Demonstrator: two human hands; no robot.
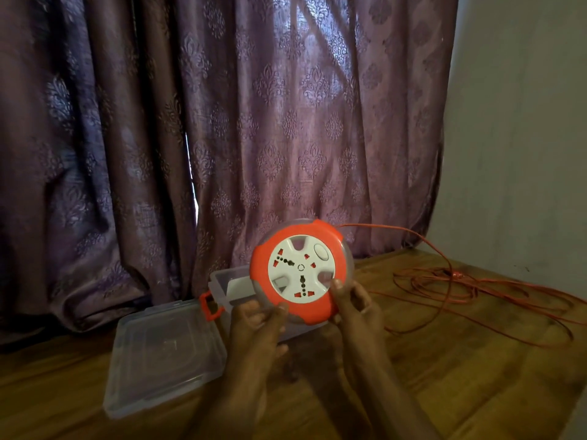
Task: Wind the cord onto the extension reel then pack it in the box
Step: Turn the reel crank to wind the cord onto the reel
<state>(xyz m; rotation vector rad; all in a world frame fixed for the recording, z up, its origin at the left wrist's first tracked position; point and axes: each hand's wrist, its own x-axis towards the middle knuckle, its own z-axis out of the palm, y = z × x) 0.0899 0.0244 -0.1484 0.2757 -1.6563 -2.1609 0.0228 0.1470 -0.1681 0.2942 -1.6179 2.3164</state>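
A round orange extension reel (pixel 286 300) with a white socket face is held upright in the air, facing me. My left hand (pixel 254 325) grips its lower left edge. My right hand (pixel 355 304) grips its lower right edge, thumb on the white face. A thin orange cord (pixel 460 287) leaves the top right of the reel and lies in loose loops on the wooden floor to the right. Behind the reel sits a clear plastic box (pixel 222 281) with an orange latch (pixel 209 308); its clear lid (pixel 162 354) lies flat on the floor to the left.
A purple patterned curtain (pixel 222 122) hangs across the back, down to the floor. A pale wall (pixel 524 138) stands at the right. The floor (pixel 444 376) is brown wood.
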